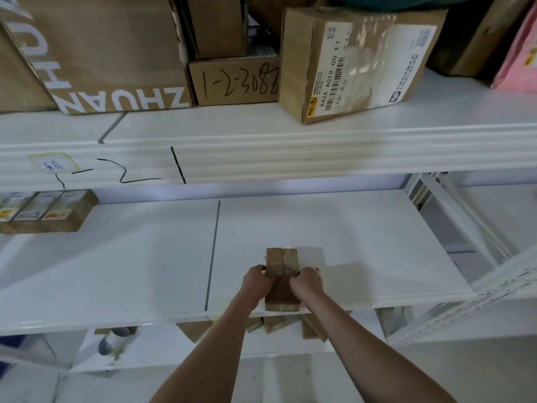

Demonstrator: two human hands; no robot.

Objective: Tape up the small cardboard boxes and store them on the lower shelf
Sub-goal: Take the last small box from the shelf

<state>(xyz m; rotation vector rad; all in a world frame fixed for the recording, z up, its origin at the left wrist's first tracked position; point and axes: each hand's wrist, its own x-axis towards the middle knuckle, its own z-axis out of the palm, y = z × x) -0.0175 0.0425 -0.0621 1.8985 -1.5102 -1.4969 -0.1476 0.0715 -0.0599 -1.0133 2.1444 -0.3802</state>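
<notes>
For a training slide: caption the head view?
Both hands grip small cardboard boxes on white shelf.

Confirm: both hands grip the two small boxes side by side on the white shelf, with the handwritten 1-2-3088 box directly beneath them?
Not beneath. The head view shows the handwritten box on the shelf above. The rest stands: the left hand and right hand grip the two small boxes side by side on the white shelf.

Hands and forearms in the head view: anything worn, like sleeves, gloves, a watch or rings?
Nothing worn shows. Both forearms are bare from the bottom edge of the frame up to the wrists, with no sleeve or cuff in view. The left hand and right hand are bare, without gloves. No watch, band or ring is visible, though the fingers are partly hidden.
</notes>
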